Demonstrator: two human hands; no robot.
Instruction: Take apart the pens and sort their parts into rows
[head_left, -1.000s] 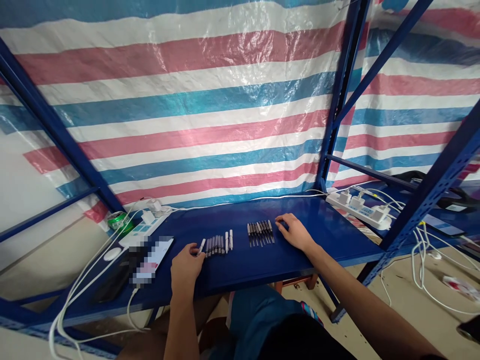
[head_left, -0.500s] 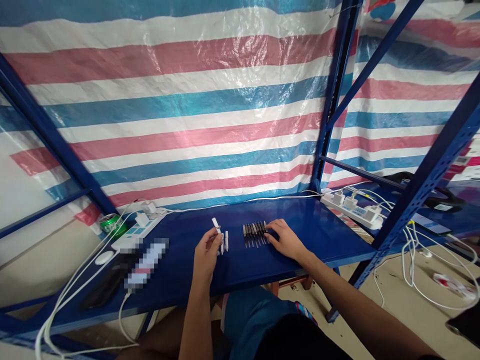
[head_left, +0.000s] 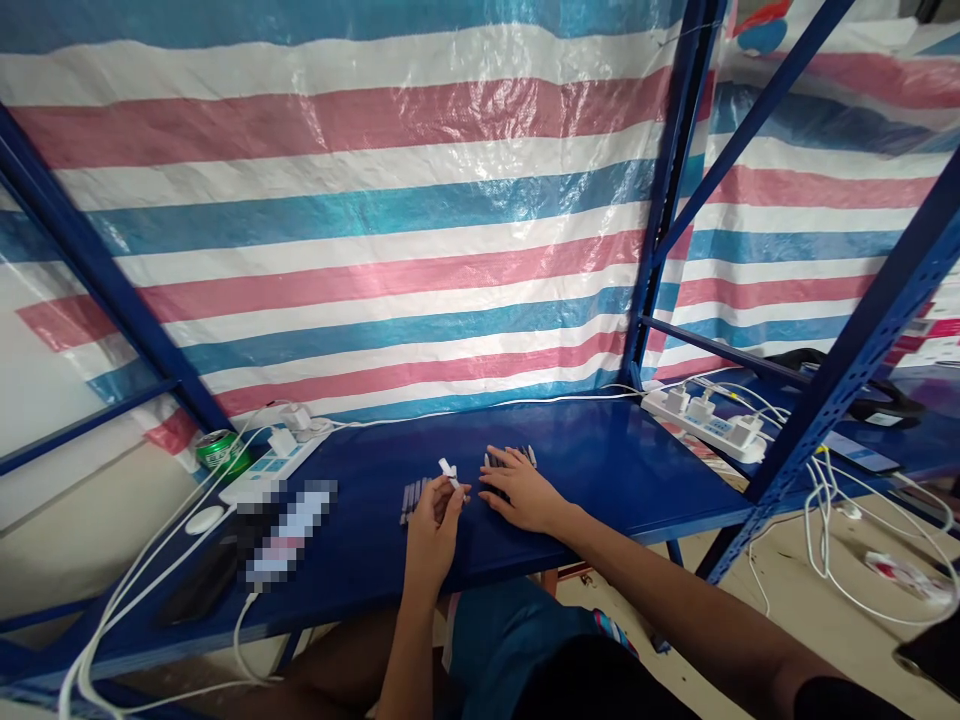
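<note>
On the blue shelf [head_left: 600, 470] my left hand [head_left: 435, 520] pinches a small white pen-like piece [head_left: 448, 470] and holds it tilted just above the board. A row of dark pen parts [head_left: 414, 494] lies to its left, partly hidden by the hand. My right hand [head_left: 517, 490] lies palm down with fingers spread over a second row of dark pen parts [head_left: 510, 457], covering most of it; only their far tips show.
A white power strip [head_left: 709, 420] with plugs sits at the right rear, another power strip [head_left: 274, 462] at the left with a green can [head_left: 219, 450] beside it. A phone [head_left: 289, 530] and white cables [head_left: 150, 600] lie at the left. Blue rack posts [head_left: 847, 370] stand close by.
My left hand lifted the white piece from the left row and carried it right. My right hand slid left from beside the right row onto it. The view shifted slightly.
</note>
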